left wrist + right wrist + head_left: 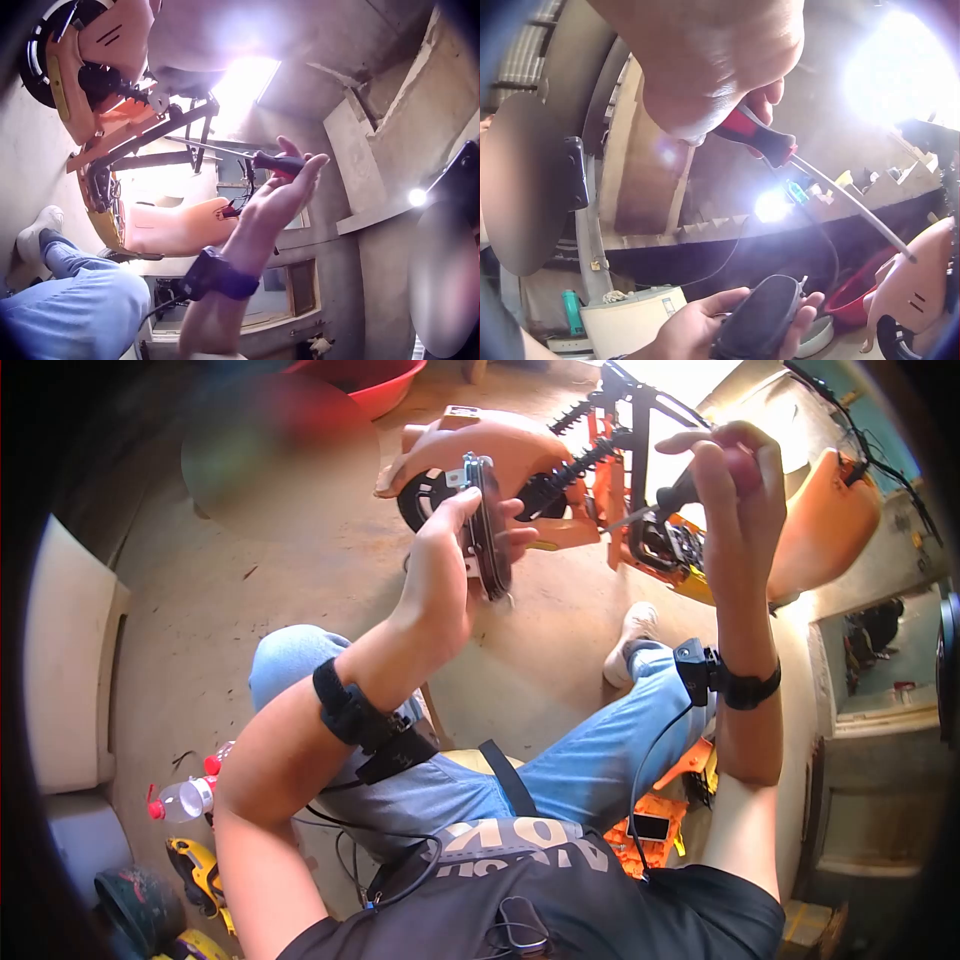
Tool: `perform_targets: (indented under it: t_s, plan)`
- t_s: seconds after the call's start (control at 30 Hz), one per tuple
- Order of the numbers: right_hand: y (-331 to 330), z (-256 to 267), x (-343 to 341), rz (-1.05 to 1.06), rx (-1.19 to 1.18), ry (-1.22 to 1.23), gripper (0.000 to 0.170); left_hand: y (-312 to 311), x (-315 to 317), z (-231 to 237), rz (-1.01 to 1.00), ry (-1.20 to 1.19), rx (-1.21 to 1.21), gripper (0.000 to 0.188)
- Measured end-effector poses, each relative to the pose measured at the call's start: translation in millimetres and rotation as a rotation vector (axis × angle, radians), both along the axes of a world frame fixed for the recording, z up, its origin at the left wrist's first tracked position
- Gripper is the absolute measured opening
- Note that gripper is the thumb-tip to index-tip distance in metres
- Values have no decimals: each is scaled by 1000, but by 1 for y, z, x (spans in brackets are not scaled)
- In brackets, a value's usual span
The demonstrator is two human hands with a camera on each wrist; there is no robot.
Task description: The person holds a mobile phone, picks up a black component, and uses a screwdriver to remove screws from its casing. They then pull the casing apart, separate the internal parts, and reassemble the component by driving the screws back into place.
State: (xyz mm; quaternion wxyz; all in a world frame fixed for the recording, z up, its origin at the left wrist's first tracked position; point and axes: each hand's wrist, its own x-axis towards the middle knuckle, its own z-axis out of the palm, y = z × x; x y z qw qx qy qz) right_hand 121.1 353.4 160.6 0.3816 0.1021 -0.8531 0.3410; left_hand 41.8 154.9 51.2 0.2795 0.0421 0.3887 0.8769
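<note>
My left hand (440, 565) holds a dark oval part with a metal bracket (488, 530), thumb on one side and fingers on the other. In the right wrist view this oval part (759, 316) shows a smooth black face and a small metal stud at its edge. Raised at the right, my right hand (742, 495) grips a screwdriver (754, 136) by its red and black handle. Its long metal shaft points toward the left, apart from the oval part. Behind both hands stands an orange two-wheeled vehicle (500, 455) with its dark frame and shock absorbers exposed.
A red basin (385, 388) sits on the floor at the back. Near my left side are a plastic bottle (185, 800) and a yellow power tool (195, 870). An orange tray with a phone (652, 827) lies by my right leg. A white box-like appliance (75, 660) stands far left.
</note>
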Motion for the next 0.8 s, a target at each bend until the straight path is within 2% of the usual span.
perform_targets:
  t_s: [0.1,0.17,0.2,0.37,0.43,0.5,0.63,0.8]
  plan:
    - [21,-28,-7,27,-226,72,26,-1,0,11,-51,15,9,49]
    - [34,-41,0,-4,-450,-23,28,5,-7,17,-184,13,89,51]
    - [41,-50,-1,-63,-491,4,32,7,-12,19,-211,7,64,53]
    - [56,-79,13,-68,-1012,-70,36,32,-36,35,-244,-37,-159,51]
    - [52,-92,20,-55,-1186,-62,35,43,-39,31,-189,-4,-287,49]
    - [60,-109,33,2,-1339,-108,35,50,-45,21,-201,-23,-294,49]
    - [68,-118,56,28,-1490,-218,35,52,-51,13,-211,-83,-361,49]
    - [71,-120,60,-47,-1391,-334,39,53,-56,5,-249,-162,-382,50]
